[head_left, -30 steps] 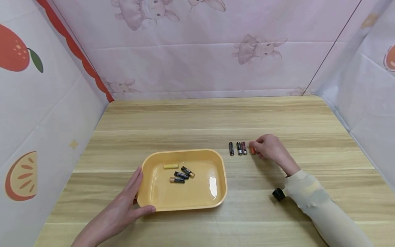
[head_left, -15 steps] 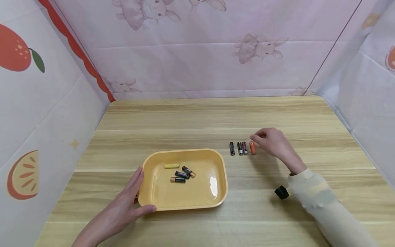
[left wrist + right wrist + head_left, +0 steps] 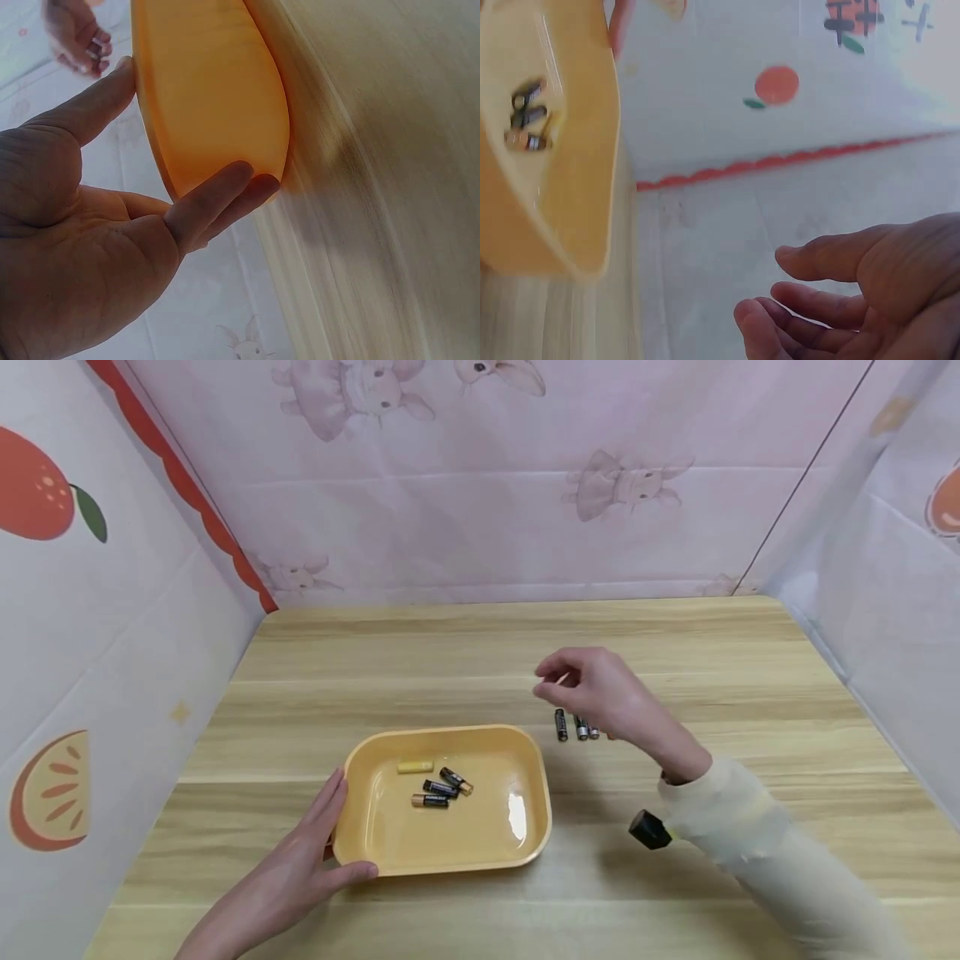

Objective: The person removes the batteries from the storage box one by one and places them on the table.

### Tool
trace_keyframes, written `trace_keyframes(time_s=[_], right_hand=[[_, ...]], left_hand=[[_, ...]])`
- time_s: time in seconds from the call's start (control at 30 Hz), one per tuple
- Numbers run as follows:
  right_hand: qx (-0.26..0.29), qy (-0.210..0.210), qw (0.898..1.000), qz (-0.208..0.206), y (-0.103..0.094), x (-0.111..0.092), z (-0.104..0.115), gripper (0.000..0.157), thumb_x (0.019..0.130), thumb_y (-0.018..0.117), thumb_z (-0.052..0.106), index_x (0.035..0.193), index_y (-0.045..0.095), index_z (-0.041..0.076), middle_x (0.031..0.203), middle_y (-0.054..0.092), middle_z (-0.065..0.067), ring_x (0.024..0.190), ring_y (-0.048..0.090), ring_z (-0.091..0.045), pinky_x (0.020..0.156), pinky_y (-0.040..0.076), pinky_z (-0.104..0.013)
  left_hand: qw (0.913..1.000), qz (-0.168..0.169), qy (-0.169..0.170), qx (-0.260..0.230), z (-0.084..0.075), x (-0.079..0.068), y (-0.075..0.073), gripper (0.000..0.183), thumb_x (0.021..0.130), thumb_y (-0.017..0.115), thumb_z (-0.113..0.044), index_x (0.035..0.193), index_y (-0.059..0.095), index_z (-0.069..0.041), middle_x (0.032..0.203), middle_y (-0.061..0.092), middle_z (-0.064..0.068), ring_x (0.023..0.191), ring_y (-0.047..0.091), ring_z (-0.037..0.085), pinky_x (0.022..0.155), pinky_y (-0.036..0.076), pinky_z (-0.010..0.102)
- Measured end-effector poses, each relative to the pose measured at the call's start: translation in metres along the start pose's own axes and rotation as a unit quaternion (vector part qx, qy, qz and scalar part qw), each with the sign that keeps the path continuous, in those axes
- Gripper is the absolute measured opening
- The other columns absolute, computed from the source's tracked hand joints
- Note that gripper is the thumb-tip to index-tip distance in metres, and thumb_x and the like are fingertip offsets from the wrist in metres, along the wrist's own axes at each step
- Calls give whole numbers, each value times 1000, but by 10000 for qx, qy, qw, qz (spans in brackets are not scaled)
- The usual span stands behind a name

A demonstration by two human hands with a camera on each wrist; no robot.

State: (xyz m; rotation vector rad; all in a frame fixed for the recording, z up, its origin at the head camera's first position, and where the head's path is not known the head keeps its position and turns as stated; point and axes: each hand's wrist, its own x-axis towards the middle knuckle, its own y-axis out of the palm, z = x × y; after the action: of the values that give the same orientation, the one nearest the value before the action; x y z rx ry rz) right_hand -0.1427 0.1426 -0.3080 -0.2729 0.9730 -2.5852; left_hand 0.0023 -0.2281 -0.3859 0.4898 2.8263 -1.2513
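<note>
My left hand [image 3: 303,852] rests around the left end of a yellow plastic tray [image 3: 442,866], its thumb at the front rim. In the left wrist view its fairly straight fingers [image 3: 217,199] touch the tray's outer wall [image 3: 217,97]. Inside the tray lie a yellow battery [image 3: 415,767] and three black-and-copper batteries [image 3: 431,802]. To the tray's right, several batteries stand in a row, among them a black battery [image 3: 561,725]; an orange battery [image 3: 611,737] is mostly covered. Above this row hovers my right hand [image 3: 600,689]; the right wrist view shows nothing between its thumb and fingers.
A wood-grain table [image 3: 420,643] carries everything. Printed cloth [image 3: 465,527] hangs along its back and both sides. A small black device [image 3: 649,829] is attached below the right sleeve [image 3: 757,835].
My right hand has let go of the orange battery, risen, and moved left over the row. My left hand and the tray have stayed in place.
</note>
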Motion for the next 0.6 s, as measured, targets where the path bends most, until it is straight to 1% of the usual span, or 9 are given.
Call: trace_keyframes(time_s=[0.07,0.17,0.2,0.23,0.27,0.4,0.6], right_hand=[[72,-155,9997,165,11,3,9,20,97,73,13,112,74,1,97,75,-8,79,68,-18,64,57,-31],[142,-433,9980,449,29,8,18,19,95,74,9,111,74,-1,93,75,-7,78,68,-17,63,57,-29],[130,-502,9972,546,36,9,19,20,94,74,8,112,74,-1,93,74,-6,80,68,-17,65,57,-28],[102,-517,9965,645,42,10,21,20,94,75,7,113,74,-1,92,74,-5,80,68,-17,65,57,-27],[67,-547,9958,733,48,12,22,21,94,75,7,113,74,-1,93,74,-4,82,68,-16,68,56,-26],[-27,-506,9933,1036,70,15,24,24,94,75,8,117,73,-1,94,73,-2,82,68,-15,70,55,-24],[40,-468,9890,1404,98,18,21,25,94,74,4,116,72,-6,95,75,-9,73,68,-14,64,55,-22]], left_hand=[[10000,16,-62,11,-1,0,0,117,86,82,-46,164,8,3,171,2,23,152,16,44,99,5,-2],[9999,38,-101,-18,0,0,1,118,86,82,-45,163,8,5,171,2,24,152,16,46,99,5,-1],[9999,42,-105,-37,0,0,2,118,86,82,-45,163,8,5,170,2,24,152,15,46,99,5,-1],[9999,39,-102,-64,0,-1,2,118,86,83,-44,162,9,6,170,2,24,151,15,45,99,5,-1],[9999,37,-93,-69,0,-1,3,118,86,83,-43,162,9,7,170,2,24,151,15,46,99,5,-1],[10000,15,-61,-39,1,-1,4,117,86,83,-41,161,10,8,170,3,26,151,16,47,99,5,-1],[10000,32,-90,18,0,0,3,116,86,84,-39,161,10,9,169,4,27,151,17,47,98,5,-1]])
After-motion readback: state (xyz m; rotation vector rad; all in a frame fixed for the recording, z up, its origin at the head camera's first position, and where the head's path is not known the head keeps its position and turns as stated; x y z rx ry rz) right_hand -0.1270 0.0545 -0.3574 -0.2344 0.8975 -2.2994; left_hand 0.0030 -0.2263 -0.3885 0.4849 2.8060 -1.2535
